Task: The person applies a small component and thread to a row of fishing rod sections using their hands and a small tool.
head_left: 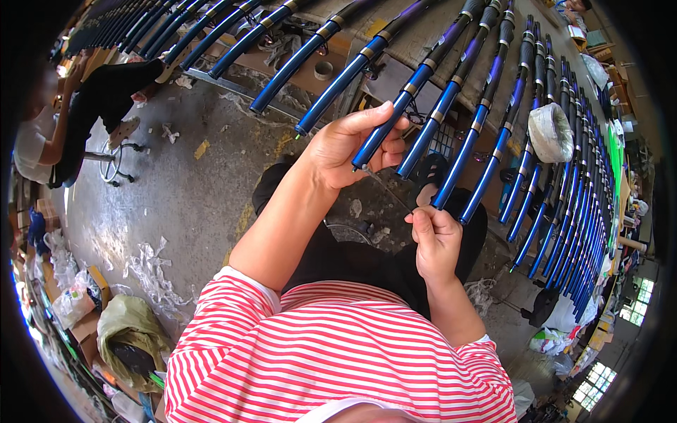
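My left hand [352, 144] is closed around the blue butt end of a fishing rod [386, 132], with the thumb along its upper side. My right hand [435, 240] is lower and to the right, its thumb and fingers pinched on a thin dark rod-like tool [389, 189]. That tool slants up to the left, and its far tip reaches the open end of the held rod; whether it goes inside I cannot tell. Just right of my left hand, another blue fishing rod [428, 134] points down toward me.
Many similar rods lie side by side on a workbench [430, 15], butts overhanging its edge. A roll of pale tape [551, 134] sits on the rods at right. A seated person [42, 141] is at left beside a wheeled stool [111, 166]. Plastic scraps [156, 275] litter the floor.
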The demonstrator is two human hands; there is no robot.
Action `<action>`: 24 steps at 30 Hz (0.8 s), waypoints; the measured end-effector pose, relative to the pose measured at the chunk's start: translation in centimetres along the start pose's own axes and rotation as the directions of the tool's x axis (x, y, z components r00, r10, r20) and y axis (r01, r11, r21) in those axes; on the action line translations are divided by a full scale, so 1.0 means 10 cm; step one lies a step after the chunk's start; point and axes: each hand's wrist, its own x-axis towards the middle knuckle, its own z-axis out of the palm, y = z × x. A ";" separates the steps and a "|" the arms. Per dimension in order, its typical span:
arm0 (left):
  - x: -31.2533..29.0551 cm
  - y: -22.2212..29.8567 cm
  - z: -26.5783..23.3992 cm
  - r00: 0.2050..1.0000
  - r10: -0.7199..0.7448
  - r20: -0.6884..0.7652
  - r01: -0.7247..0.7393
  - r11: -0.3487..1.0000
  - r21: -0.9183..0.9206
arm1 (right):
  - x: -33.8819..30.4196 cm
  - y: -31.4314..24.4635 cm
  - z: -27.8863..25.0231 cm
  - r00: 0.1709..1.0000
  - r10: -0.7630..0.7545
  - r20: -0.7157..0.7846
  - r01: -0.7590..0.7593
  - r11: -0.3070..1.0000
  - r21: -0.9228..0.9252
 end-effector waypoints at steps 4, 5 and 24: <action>0.00 0.02 -0.04 1.000 0.006 0.017 -0.006 1.000 0.016 | -0.01 0.00 0.00 1.000 -0.004 -0.004 0.004 1.000 0.002; 0.00 0.03 -0.04 1.000 0.008 0.004 -0.008 1.000 0.026 | -0.01 0.01 -0.01 1.000 -0.007 -0.004 0.007 1.000 0.006; 0.02 0.02 -0.11 0.995 0.007 0.095 -0.008 1.000 0.003 | -0.02 0.03 -0.01 1.000 -0.020 0.001 0.020 1.000 -0.014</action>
